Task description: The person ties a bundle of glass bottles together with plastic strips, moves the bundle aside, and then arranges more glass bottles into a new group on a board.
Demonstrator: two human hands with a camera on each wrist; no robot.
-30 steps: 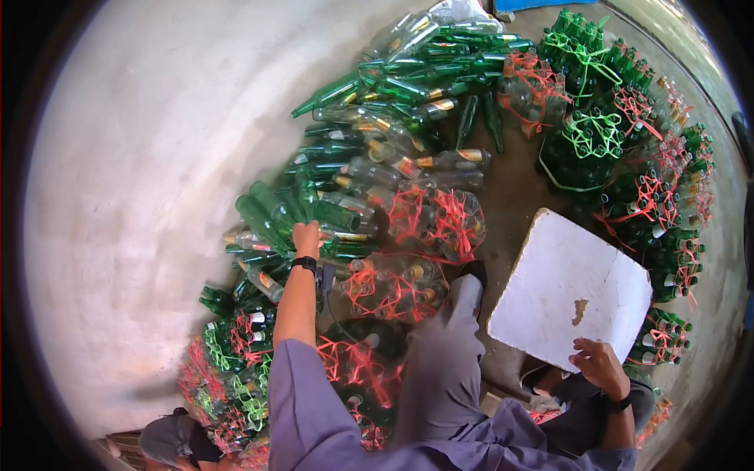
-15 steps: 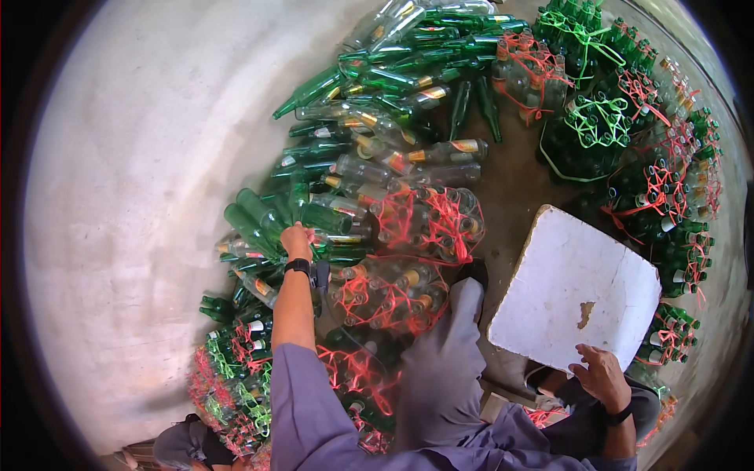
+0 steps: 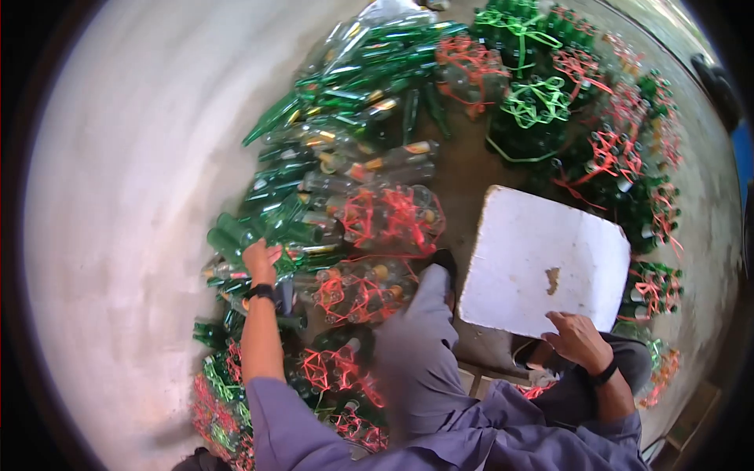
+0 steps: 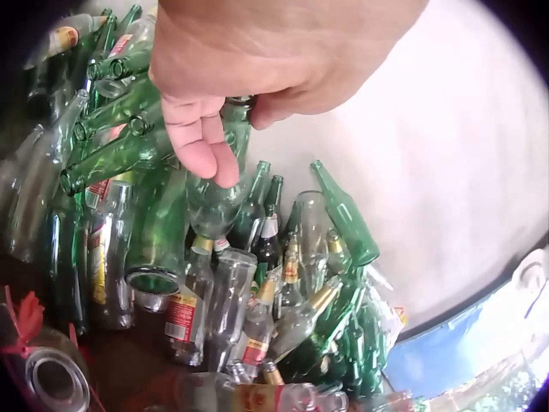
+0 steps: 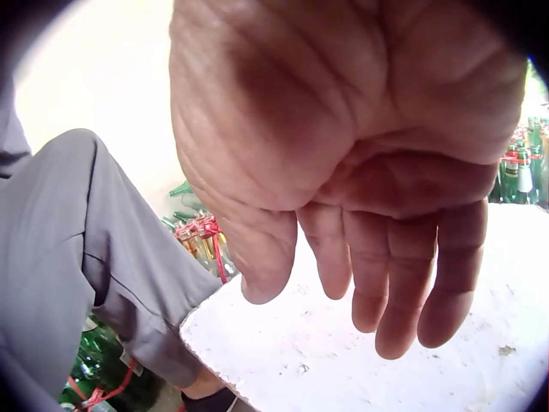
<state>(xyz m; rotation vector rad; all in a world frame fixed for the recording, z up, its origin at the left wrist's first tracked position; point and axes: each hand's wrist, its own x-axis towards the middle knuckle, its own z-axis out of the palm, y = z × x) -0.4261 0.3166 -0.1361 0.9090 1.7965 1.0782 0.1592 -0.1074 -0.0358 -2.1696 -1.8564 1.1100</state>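
My left hand [image 3: 261, 259] reaches into the pile of loose bottles at left. In the left wrist view its thumb and fingers hold a green glass bottle [image 4: 238, 137] by the neck, just under the mouth. Part of that bottle is hidden behind the fingers. More green bottles [image 4: 111, 163] lie beside the hand, mouths outward, with labelled clear bottles [image 4: 190, 313] below. My right hand [image 3: 580, 341] holds nothing; its fingers [image 5: 403, 300] hang loosely over a white board [image 3: 542, 259] with a worn brown patch.
Clear bottles tied with red string [image 3: 393, 220] stand between the loose pile and my foot. Bundles tied with green string [image 3: 536, 102] and red string line the far right side. A bare pale floor [image 3: 133, 220] spreads at left. My bent knee [image 3: 408, 345] rises in the middle.
The head view has swung, so the bottles and board appear farther left. My left hand stays among the same green bottles, its wrist slightly turned. The right hand still hovers at the board's near edge.
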